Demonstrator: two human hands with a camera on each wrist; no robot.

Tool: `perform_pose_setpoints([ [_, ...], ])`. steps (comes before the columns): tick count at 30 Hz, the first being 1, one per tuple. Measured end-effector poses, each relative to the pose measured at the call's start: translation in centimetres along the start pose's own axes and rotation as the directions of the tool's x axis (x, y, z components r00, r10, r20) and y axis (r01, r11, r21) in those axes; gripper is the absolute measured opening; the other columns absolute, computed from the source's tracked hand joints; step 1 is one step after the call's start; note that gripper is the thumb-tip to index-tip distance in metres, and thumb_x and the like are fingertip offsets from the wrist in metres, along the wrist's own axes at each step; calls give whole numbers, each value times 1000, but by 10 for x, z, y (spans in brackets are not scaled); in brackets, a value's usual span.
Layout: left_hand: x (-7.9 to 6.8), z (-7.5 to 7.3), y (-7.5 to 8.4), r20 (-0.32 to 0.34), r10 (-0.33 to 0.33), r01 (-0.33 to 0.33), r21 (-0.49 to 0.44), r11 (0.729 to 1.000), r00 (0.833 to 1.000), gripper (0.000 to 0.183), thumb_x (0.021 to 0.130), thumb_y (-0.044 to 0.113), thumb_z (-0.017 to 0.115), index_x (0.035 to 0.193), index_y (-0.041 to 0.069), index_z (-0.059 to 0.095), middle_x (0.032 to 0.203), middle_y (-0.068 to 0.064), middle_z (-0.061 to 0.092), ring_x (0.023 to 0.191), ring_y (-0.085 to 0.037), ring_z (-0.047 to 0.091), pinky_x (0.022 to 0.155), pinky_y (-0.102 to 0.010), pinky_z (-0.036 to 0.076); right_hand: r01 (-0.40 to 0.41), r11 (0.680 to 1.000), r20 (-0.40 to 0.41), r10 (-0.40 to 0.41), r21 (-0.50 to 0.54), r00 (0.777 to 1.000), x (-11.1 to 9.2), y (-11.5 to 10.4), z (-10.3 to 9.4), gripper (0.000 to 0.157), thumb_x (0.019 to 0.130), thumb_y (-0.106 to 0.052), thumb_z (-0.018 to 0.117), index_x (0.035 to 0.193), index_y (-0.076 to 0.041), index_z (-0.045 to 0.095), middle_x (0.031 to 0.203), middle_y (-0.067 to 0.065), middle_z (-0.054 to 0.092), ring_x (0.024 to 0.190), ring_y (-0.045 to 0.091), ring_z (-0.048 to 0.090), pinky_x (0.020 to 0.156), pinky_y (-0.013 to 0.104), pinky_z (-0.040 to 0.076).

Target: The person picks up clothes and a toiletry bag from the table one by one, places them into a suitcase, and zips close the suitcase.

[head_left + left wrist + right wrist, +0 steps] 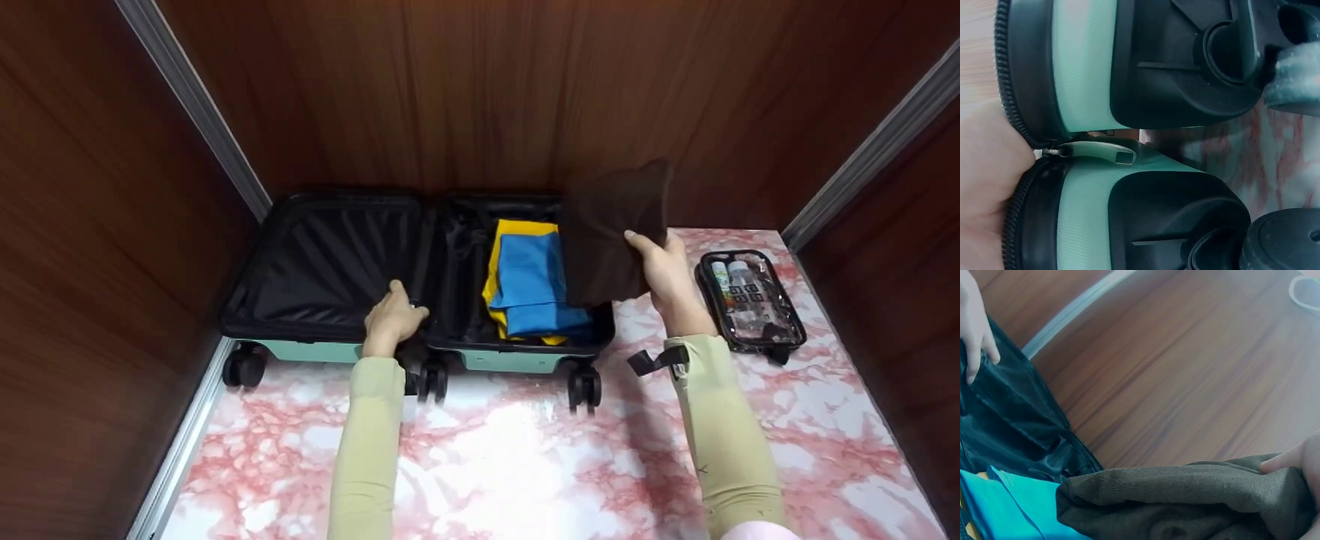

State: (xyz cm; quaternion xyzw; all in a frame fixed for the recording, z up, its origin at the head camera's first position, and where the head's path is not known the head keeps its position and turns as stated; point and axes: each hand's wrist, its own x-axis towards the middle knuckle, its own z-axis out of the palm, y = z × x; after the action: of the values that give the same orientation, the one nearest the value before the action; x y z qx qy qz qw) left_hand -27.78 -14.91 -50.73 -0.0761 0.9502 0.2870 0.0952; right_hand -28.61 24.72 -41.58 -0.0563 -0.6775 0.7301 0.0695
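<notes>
A mint-green suitcase lies spread open on the floor, its left half (337,255) lined in smooth black. In its right half lie a folded blue cloth (529,270) and, beneath that, a folded yellow cloth (517,226). My right hand (667,274) grips a folded dark brown cloth (611,232), thumb on top, over the right side of the case. That cloth covers part of the blue one. My left hand (394,319) rests at the front edge between the two halves, its palm against the zipper rims (1015,121) in the left wrist view.
A clear toiletry pouch (754,300) with black trim and small bottles lies on the marbled floor (510,465) at the right. Brown wood-look panels (480,90) close in the back and both sides. Black wheels (583,388) stick out along the suitcase's front.
</notes>
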Motion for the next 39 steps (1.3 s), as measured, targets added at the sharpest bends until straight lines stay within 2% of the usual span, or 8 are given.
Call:
perform_pose_setpoints([
  [6,-1,0,0,-6,0,0,-2,1000,1000,78,99,34,61,157,0,22,145,-24,50,123,-46,54,102,-56,40,19,1000,-1,-19,7,1000,0,-1,6,16,97,-12,66,108,-1,62,87,2,67,73,14,66,69,26,54],
  [20,-1,1,-2,-2,8,-8,-7,1000,1000,80,99,33,60,159,0,18,144,-24,51,120,-46,56,101,-56,40,-5,999,18,5,32,1000,1,-3,20,22,97,-15,67,114,-3,60,96,8,65,77,17,67,69,28,55],
  [30,0,1,-1,-4,6,-6,3,1000,1000,79,100,34,61,158,-1,20,145,-24,50,122,-45,55,102,-56,40,10,1000,35,-11,17,999,2,-4,27,27,98,-14,67,119,1,60,97,8,66,79,16,67,72,29,55],
  [39,-2,1,0,5,-2,2,-4,1000,1000,82,100,33,61,159,-1,17,149,-25,46,127,-46,51,104,-55,38,10,999,50,-12,39,999,6,-3,36,22,97,-14,67,115,-1,62,96,8,67,78,17,67,72,30,55],
])
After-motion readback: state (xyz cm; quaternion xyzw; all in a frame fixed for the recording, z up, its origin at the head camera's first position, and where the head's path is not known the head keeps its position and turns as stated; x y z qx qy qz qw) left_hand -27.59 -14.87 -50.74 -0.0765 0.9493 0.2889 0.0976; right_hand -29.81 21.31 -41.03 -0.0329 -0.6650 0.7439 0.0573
